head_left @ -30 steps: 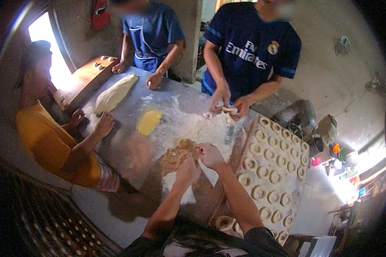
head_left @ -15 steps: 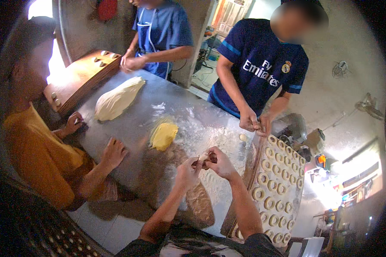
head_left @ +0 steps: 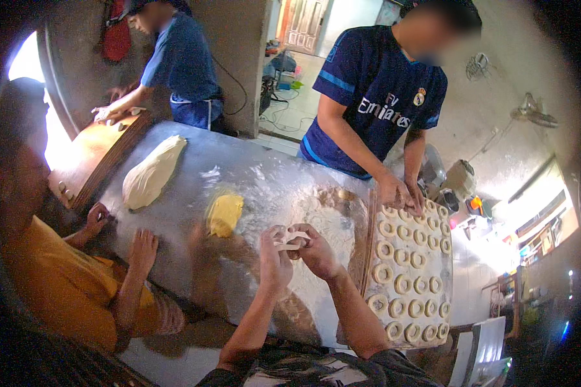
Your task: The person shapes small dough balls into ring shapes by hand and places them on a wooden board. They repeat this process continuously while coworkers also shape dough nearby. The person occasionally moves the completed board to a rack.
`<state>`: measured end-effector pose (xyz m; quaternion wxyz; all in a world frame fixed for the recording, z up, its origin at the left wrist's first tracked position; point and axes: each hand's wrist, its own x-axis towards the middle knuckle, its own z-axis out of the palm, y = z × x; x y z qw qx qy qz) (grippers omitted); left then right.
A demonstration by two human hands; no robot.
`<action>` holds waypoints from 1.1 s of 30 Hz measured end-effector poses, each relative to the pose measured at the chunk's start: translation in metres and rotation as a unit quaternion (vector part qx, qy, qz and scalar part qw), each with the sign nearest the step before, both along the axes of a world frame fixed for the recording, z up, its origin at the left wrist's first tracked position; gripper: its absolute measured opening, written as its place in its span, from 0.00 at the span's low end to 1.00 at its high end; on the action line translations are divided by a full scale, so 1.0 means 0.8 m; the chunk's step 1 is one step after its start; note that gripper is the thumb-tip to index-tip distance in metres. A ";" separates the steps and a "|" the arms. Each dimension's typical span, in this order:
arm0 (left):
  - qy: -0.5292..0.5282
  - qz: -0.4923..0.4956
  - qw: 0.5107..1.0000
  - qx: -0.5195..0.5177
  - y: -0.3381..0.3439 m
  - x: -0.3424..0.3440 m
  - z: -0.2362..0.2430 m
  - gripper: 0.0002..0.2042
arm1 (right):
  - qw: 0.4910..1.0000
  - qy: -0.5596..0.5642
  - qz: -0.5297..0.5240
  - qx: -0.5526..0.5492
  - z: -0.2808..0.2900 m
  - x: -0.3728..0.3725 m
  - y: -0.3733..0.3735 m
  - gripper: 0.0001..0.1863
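Your left hand (head_left: pixel 275 263) and right hand (head_left: pixel 318 255) pinch looped dough (head_left: pixel 293 246) between them, seemingly unfinished. Done: rings (head_left: pixel 397 284) on tray (head_left: pixel 436 266), right of right hand. Unshaped: dough slab (head_left: pixel 153 171) beyond left hand.

Left hand (head_left: pixel 275 263): raised, curled, closed in light grip, facing right. Right hand (head_left: pixel 319 254): level with it, just beside, likewise curled inward. Left forearm (head_left: pixel 250 326) and right forearm (head_left: pixel 357 313): bare, slanting upward, converging before me.
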<state>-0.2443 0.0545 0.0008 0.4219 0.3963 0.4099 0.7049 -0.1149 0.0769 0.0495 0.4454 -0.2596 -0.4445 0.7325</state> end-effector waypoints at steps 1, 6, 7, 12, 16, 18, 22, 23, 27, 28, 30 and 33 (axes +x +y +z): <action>-0.076 -0.021 0.997 0.011 -0.002 0.010 0.003 0.14 | 0.998 0.043 -0.015 -0.035 0.000 0.010 -0.003 0.25; 0.038 -0.008 0.996 0.077 -0.033 0.050 0.011 0.09 | 0.948 -0.268 -0.155 0.078 0.031 0.036 -0.038 0.23; 0.053 -0.004 0.996 0.068 -0.036 0.067 0.019 0.08 | 0.964 -0.218 -0.104 0.107 0.028 0.051 -0.045 0.26; -0.068 -0.096 0.993 -0.004 -0.038 0.167 0.051 0.09 | 0.970 -0.180 -0.110 0.125 0.037 0.137 -0.072 0.29; 0.098 -0.095 0.990 0.017 -0.045 0.256 0.040 0.10 | 0.960 -0.009 -0.254 0.115 0.042 0.245 -0.105 0.22; 0.182 -0.075 0.976 0.095 -0.054 0.331 0.049 0.12 | 0.950 0.035 -0.297 0.091 0.033 0.301 -0.114 0.19; 0.294 -0.100 0.942 0.127 -0.073 0.441 0.071 0.12 | 0.922 0.190 -0.324 -0.098 0.078 0.413 -0.174 0.19; 0.316 -0.119 0.936 0.099 -0.091 0.473 0.085 0.12 | 0.929 0.151 -0.329 -0.074 0.052 0.450 -0.173 0.18; 0.342 -0.217 0.908 0.107 -0.131 0.562 0.102 0.09 | 0.930 -0.080 -0.358 0.013 0.025 0.530 -0.203 0.19; 0.351 -0.202 0.901 0.153 -0.129 0.577 0.094 0.09 | 0.943 -0.011 -0.328 -0.056 0.042 0.548 -0.222 0.21; 0.415 -0.242 0.871 0.098 -0.135 0.605 0.097 0.11 | 0.901 0.190 -0.389 -0.016 0.031 0.582 -0.241 0.24; 0.331 -0.370 0.867 -0.046 -0.152 0.645 0.098 0.15 | 0.839 -0.185 -0.481 0.174 -0.016 0.613 -0.233 0.27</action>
